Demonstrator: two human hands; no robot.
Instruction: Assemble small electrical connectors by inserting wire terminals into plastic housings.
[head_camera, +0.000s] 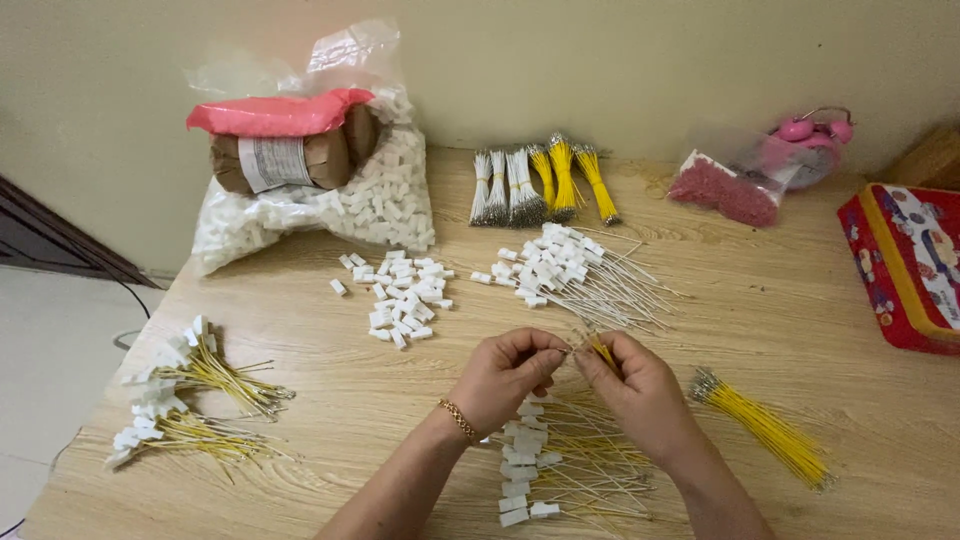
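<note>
Here, view: the head camera looks down on a wooden counter (300, 400) set against a pale wall
Left hand: the left hand (505, 375) sits at the centre, a gold bracelet (460, 420) on its wrist, its fingers (545, 352) pinched together; what they pinch is too small to tell
Right hand: the right hand (635, 385) touches the left at the fingertips, its fingers clamped on a short yellow wire (603, 350)
Wire place: the wire stands between the two hands, just at 6 o'clock of the white-wire pile
Under the hands: a row of finished pieces (560, 470), white connectors with yellow and white wires, lies at 6 o'clock of the hands
Yellow bundle: a bundle of yellow wires (765, 430) lies at 3 o'clock of the right hand, near it
White-wire pile: white wires with connectors (570, 275) lie at 12 o'clock of the hands
Loose connectors: a heap of small white connectors (400, 295) lies at 11 o'clock
Far edge: tied bunches of white and yellow wires (540, 185) rest by the wall at 12 o'clock
Bag: a clear bag of white connectors (370, 205) stands at 10 o'clock, with a brown parcel (285, 155) on it
Left edge: two bunches of fitted yellow wires (195, 395) lie at 9 o'clock, well apart from the hands
Right side: a bag of red bits (725, 190), a pink clock (810, 140) and a red tin (905, 265) sit at 2 o'clock
</note>
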